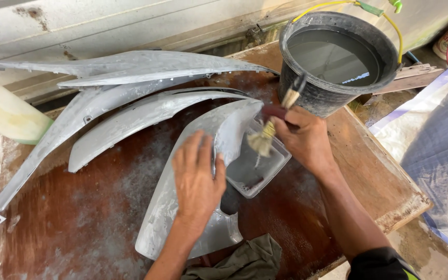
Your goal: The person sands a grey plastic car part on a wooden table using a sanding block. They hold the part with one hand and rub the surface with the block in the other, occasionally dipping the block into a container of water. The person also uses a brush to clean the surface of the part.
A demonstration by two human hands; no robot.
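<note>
My left hand (197, 179) lies flat, fingers spread, on a curved grey body panel (172, 207) resting on the wooden table (359, 171). My right hand (303, 137) grips a paintbrush (263, 140) by its dark red handle, bristles pointing down over a clear plastic tray (273, 161) that sits beside the panel's upper edge. A second brush (292, 94) leans against the black bucket just above my right hand.
A black bucket (317, 98) of grey water with a yellow handle stands at the table's far right corner. Several long grey panels (130, 116) lie across the left and back. A dark green rag (245, 262) sits at the front edge, a pale jug (6, 114) at left.
</note>
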